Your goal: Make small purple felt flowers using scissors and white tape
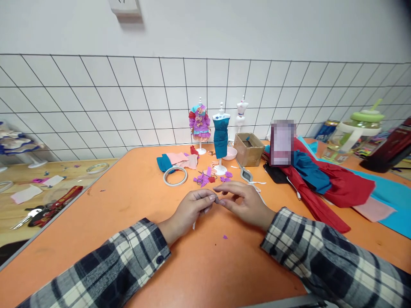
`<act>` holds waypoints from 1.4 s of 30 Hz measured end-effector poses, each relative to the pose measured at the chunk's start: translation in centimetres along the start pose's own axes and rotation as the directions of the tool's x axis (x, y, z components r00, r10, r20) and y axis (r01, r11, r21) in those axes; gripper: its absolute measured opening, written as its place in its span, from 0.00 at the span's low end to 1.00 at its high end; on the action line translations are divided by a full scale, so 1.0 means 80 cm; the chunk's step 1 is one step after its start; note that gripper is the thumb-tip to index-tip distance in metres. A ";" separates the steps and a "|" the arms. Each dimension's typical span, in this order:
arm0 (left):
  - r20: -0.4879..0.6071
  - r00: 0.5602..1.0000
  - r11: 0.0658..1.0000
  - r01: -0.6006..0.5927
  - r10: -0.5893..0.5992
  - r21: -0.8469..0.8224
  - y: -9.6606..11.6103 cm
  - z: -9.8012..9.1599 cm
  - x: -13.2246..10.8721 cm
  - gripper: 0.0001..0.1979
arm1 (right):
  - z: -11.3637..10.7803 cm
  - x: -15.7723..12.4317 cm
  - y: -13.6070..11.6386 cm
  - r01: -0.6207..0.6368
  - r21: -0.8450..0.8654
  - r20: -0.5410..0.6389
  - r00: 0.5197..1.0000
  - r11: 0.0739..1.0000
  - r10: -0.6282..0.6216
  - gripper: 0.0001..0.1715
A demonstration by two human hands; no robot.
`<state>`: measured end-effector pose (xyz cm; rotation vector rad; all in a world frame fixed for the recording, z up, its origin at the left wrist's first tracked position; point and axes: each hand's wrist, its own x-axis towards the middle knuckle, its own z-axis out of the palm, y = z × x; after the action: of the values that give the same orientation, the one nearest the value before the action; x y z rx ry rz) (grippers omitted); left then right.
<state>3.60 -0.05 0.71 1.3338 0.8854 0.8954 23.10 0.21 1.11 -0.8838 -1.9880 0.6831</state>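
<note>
Piece (217,199) small, greyish, mostly hidden; left fingers (211,198) pinching it, right fingers (225,202) touching, grip unclear.

Wall (224,30): plain white above, dark grid lines (206,72) below
Socket (124,7): white — high, left of centre
Orange tabletop (128,192): grey-edged along the left
Wooden tabletop (77,174): pale — far left
Light: faint shadow (131,20) beneath the socket

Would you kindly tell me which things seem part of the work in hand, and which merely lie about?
Likely belonging:
small grey piece, pinched by the left hand
teal-dressed mannequin
white ring-shaped roll
purple scraps

Probably lying about:
keys
drink can
green-lidded bottle
</note>
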 end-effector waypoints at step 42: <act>-0.177 0.981 0.913 0.001 0.078 0.408 0.014 0.013 -0.004 0.11 | -0.003 0.004 0.004 -0.046 -0.157 -0.084 0.996 0.986 0.033 0.17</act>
<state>4.40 -0.70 1.91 1.6455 1.2490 0.9106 23.31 0.69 1.17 -1.0322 -1.9773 0.5073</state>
